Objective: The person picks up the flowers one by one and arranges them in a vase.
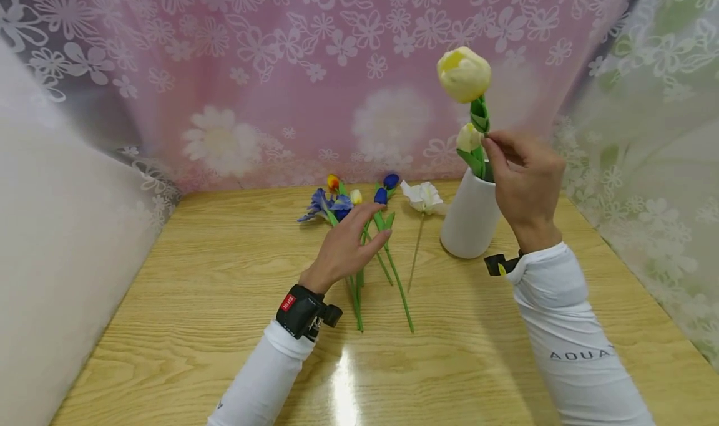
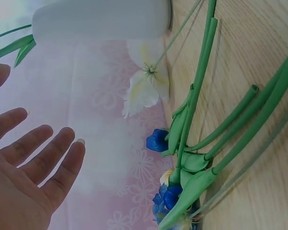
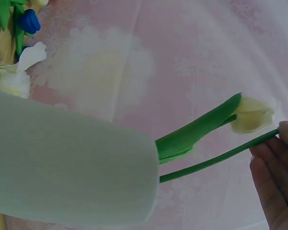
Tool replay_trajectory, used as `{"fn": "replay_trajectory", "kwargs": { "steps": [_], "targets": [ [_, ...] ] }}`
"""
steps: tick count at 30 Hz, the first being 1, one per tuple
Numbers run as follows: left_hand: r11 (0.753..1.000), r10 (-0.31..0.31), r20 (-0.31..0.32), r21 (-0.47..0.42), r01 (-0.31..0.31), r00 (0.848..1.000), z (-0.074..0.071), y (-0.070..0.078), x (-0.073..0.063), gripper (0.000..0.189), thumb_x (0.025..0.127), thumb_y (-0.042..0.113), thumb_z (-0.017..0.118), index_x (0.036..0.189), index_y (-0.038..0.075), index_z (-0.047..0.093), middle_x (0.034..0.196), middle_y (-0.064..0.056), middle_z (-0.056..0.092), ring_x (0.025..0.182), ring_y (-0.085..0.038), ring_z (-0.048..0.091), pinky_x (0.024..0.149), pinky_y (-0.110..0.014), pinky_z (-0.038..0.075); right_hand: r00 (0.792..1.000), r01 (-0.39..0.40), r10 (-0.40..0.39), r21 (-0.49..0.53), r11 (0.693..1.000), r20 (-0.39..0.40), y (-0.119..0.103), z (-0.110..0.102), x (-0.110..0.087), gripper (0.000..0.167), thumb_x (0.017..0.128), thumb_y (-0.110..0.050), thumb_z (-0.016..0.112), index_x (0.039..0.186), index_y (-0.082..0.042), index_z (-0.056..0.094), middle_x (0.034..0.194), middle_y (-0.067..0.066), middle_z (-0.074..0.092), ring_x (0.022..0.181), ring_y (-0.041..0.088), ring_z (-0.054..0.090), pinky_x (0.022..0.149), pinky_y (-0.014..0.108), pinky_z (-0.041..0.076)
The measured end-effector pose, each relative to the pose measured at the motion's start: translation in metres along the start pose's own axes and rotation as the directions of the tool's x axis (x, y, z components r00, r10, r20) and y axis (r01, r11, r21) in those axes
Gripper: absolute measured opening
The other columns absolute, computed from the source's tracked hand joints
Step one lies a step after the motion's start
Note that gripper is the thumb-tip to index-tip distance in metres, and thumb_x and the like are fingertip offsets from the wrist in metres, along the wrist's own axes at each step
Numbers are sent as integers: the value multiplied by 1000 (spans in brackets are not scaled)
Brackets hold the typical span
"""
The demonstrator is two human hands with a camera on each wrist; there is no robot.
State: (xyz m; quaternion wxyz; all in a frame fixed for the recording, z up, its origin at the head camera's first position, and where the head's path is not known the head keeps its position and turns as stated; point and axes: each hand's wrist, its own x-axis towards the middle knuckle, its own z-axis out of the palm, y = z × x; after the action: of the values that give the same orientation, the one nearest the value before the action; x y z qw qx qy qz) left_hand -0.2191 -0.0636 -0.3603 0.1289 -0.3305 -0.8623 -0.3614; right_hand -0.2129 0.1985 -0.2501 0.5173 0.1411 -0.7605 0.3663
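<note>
My right hand (image 1: 528, 179) pinches the green stem of a pale yellow tulip (image 1: 464, 75) between thumb and fingers. In the right wrist view, the lower part of that stem (image 3: 206, 162) runs into the mouth of the white vase (image 3: 72, 163). A second, smaller cream tulip (image 3: 253, 115) stands in the vase beside it. My left hand (image 1: 349, 242) hovers over the flowers lying on the table, its fingers spread and holding nothing. Under and past it lie blue tulips (image 1: 381, 196), a blue-purple iris (image 1: 319, 205) and an orange tulip (image 1: 333, 182).
A white open-petalled flower (image 1: 422, 197) on a thin stem lies between the pile and the vase. The wooden table (image 1: 213, 301) ends at a pink floral curtain (image 1: 314, 101) behind. Pale cloth (image 1: 663, 183) hangs at the right side.
</note>
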Motion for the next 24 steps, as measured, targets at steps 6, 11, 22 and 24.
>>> {"fn": "replay_trajectory", "kwargs": {
  "steps": [6,11,22,24],
  "targets": [
    [1000,-17,3,-5,17,1000,2,-3,-2,51,98,40,52,143,17,44,144,-4,42,119,-20,51,86,-41,49,993,-114,116,-58,992,27,13,2,-7,20,89,-18,70,98,-1,76,92,9,72,75,2,64,70,8,47],
    [998,-47,20,-29,47,999,3,-6,-6,52,99,41,51,144,17,43,145,-5,41,119,-20,50,86,-41,49,979,-168,182,-147,975,88,18,5,-8,25,91,-24,67,100,-2,76,92,9,72,76,14,69,69,5,43],
    [994,-85,22,-72,87,996,5,-12,-11,50,99,39,52,143,17,44,143,-5,41,113,-22,52,77,-41,48,918,-269,351,-358,894,185,26,9,-5,30,93,-35,63,105,-11,76,93,8,73,79,24,69,52,19,36],
    [993,-92,24,-74,94,995,5,-13,-11,50,99,38,52,143,16,44,144,-6,41,114,-24,52,78,-42,47,902,-289,384,-385,876,196,27,9,-4,31,93,-37,62,107,-13,76,95,8,72,80,24,68,50,22,35]
  ]
}}
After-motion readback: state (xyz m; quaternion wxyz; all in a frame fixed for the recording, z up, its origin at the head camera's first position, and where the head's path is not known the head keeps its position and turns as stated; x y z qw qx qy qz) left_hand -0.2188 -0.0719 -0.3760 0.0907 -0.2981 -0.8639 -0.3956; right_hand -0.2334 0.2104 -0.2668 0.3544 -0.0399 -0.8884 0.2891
